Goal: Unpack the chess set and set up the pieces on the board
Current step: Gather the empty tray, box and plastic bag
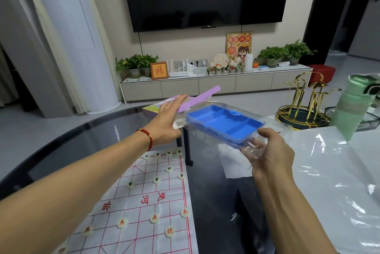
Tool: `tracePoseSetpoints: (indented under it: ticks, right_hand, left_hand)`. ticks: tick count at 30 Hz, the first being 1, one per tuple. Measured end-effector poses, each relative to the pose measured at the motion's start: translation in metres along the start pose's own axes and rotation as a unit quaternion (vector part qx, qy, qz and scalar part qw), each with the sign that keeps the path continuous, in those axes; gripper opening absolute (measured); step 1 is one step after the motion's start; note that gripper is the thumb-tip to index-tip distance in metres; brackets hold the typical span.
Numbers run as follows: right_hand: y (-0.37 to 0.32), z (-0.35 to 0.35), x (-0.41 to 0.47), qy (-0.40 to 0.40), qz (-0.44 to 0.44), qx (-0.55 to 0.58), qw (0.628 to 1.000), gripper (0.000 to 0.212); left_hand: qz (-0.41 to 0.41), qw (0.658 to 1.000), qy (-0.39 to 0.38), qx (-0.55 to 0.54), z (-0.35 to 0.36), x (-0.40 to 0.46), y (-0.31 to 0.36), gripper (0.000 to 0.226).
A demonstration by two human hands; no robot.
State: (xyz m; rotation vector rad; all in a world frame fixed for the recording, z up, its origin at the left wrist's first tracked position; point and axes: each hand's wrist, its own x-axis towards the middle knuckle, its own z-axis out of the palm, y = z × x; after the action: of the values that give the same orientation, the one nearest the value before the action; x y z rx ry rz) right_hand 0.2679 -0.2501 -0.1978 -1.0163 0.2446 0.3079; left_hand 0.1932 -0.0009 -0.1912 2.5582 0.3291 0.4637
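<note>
Left hand (168, 118) flat, fingers straight, resting on the purple box (164, 104) at the table's far edge. Right hand (269, 151) gripping the clear case (249, 149) with its blue tray (224, 122), raised above the dark table (61, 151). Paper board (148, 202) lower left, pale round pieces (154, 217) standing on its red lines.

Blue tray (225, 123) — smooth moulded plastic, slightly glossy — inside a clear, shiny plastic case (249, 151). Board sheet (148, 198): thin matt paper or cloth with creases, red printed lines. Pieces (122, 223): pale, smooth discs. Table (67, 146) — dark, glossy glass. Rack (306, 107): polished gold-coloured metal.
</note>
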Motion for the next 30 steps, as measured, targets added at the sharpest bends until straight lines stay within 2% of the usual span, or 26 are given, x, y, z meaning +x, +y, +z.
tracePoseSetpoints:
  ticks: [6, 11, 16, 22, 26, 30]
  right_hand:
    - [-0.003, 0.009, 0.0, 0.006, -0.034, -0.031, 0.999, 0.011]
    - [0.009, 0.02, -0.003, 0.018, -0.063, -0.053, 0.996, 0.046]
    - [0.027, 0.04, -0.022, -0.011, -0.065, -0.017, 0.998, 0.069]
    - [0.037, 0.057, -0.033, -0.117, -0.019, 0.038, 0.992, 0.075]
    - [0.041, 0.065, -0.045, -0.192, 0.026, 0.08, 0.978, 0.046]
    - [0.04, 0.068, -0.054, -0.267, 0.04, 0.071, 0.96, 0.035]
  left_hand:
    - [-0.026, 0.999, 0.016, -0.028, -0.018, -0.001, 0.001, 0.1]
    - [0.019, 1.0, 0.012, -0.006, -0.022, -0.004, 0.008, 0.098]
    - [0.041, 0.997, 0.039, -0.045, -0.024, -0.012, 0.027, 0.078]
    - [0.032, 0.984, 0.119, -0.126, -0.032, -0.029, 0.042, 0.046]
    - [0.006, 0.973, 0.189, -0.133, -0.033, -0.04, 0.045, 0.03]
    - [-0.028, 0.955, 0.259, -0.143, -0.038, -0.051, 0.046, 0.023]
